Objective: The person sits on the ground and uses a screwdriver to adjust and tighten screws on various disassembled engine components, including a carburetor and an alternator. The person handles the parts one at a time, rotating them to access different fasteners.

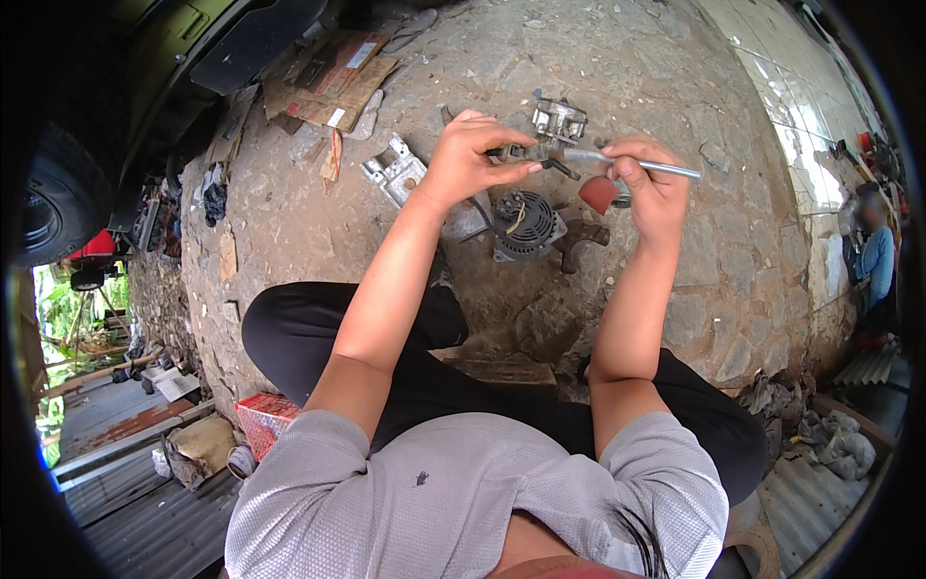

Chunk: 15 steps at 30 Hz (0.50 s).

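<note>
On the grey-brown stone floor point(733, 241), with one round, slotted grey metal alternator point(529, 227) as clock centre, one angular silver metal casting point(394, 176) lies toward ten o'clock, one compact grey metal block point(559, 122) just past twelve. The right hand point(651, 188) has its fingers closed around one slim silver metal rod point(672, 171), raised, long axis roughly nine-to-three. Toward the rod's nine o'clock, the left hand's point(465, 154) fingers pinch one small dark metal part point(511, 151); contact between rod and part is unclear.
</note>
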Motion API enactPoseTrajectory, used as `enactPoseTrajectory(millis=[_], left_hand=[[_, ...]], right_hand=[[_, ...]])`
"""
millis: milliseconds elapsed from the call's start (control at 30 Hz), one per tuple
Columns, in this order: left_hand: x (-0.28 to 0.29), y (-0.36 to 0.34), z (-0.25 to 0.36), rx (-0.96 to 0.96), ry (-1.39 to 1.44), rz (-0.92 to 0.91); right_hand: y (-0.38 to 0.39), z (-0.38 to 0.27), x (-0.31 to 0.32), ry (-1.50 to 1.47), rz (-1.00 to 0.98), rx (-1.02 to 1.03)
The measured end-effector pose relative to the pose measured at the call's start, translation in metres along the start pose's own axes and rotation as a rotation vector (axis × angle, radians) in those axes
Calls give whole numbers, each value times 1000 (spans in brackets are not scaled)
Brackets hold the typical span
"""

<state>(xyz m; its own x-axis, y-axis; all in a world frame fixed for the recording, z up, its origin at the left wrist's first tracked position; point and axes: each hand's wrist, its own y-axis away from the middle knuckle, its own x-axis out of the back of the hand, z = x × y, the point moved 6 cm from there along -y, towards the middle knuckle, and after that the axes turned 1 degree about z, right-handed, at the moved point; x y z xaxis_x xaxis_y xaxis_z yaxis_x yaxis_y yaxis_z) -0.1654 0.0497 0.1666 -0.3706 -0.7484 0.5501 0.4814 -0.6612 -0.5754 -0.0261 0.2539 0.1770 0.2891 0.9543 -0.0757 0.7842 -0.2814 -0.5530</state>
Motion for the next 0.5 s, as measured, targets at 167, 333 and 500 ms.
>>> enactPoseTrajectory(millis=[167,333,500], left_hand=[[-2,0,0,-15,11,-2],[-3,1,-2,-23,10,-8],[-3,1,-2,-25,15,-19]], right_hand=[[3,2,1,-84,35,-21],[4,5,0,-214,-13,-29],[2,11,3,-97,-61,57]])
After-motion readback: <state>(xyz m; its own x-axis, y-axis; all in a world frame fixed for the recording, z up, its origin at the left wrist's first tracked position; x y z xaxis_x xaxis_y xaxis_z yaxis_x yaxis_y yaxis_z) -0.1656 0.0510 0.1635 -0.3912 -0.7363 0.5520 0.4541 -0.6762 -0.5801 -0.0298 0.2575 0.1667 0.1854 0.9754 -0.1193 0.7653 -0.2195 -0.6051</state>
